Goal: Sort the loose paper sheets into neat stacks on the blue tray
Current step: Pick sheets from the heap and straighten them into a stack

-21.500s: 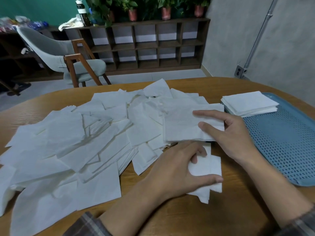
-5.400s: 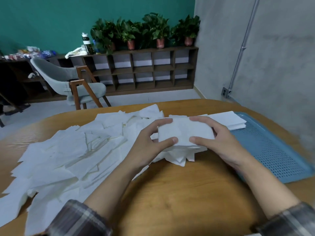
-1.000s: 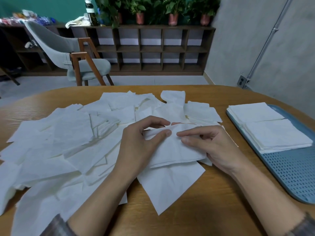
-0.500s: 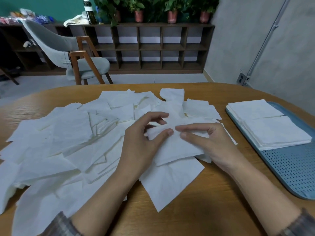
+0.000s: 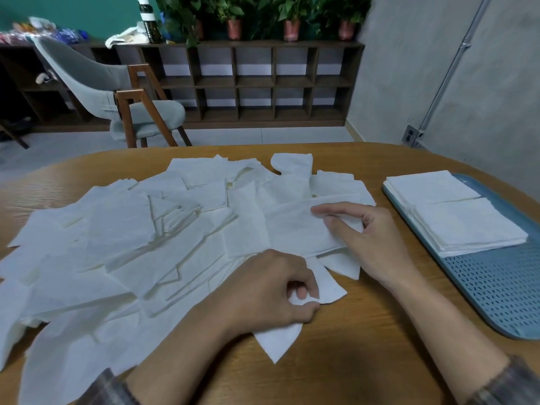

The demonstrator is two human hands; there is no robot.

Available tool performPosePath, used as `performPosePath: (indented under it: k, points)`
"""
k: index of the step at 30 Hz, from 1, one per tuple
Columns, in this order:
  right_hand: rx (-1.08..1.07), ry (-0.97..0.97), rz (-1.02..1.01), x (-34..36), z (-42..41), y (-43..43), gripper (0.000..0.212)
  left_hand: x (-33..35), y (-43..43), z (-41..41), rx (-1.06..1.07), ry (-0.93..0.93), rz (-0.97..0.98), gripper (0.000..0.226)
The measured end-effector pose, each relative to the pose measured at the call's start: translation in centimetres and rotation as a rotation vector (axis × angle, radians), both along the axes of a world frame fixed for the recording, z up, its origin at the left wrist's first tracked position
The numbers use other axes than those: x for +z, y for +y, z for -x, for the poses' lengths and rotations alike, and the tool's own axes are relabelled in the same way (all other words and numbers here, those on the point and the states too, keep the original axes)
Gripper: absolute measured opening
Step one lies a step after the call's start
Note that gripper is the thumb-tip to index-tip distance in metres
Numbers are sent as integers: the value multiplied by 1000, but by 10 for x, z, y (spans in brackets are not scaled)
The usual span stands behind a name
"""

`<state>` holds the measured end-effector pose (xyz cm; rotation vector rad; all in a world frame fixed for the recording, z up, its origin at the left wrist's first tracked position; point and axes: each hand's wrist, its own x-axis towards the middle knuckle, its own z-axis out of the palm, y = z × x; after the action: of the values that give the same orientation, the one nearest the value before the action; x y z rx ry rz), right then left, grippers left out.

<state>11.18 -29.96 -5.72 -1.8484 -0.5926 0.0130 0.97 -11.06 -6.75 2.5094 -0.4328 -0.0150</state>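
Figure: sorting at an early stage. A far stack [image 5: 429, 185] and a near stack [image 5: 467, 226] lie on the blue tray [image 5: 496, 287]. The loose sheets [image 5: 131, 229] (by far the greater part) cover the table [image 5: 350, 361]. My left hand [image 5: 271, 290] grips a near sheet [image 5: 330, 285], and my right hand [image 5: 371, 238] pinches a wide sheet [image 5: 292, 229].

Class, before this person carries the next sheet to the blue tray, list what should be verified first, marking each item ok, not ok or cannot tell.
1. Left hand has a grip on a white paper sheet: ok, fingers curl round its edge.
2. Right hand pinches a second sheet: ok.
3. Each hand holds just one sheet: cannot tell.
4. Blue perforated plastic tray has bare room: ok.
5. Far stack and near stack look squared: ok.
6. Loose pile on the wooden table finished: not ok.
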Motion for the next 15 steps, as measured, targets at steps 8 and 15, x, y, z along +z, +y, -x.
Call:
performPosePath:
  k: [8, 15]
  points:
    - [317, 114, -147, 3, 4, -7, 40, 27, 15, 2, 227, 74, 616, 13]
    - [155, 141, -89, 4, 9, -3, 10, 34, 20, 1, 316, 170, 660, 16]
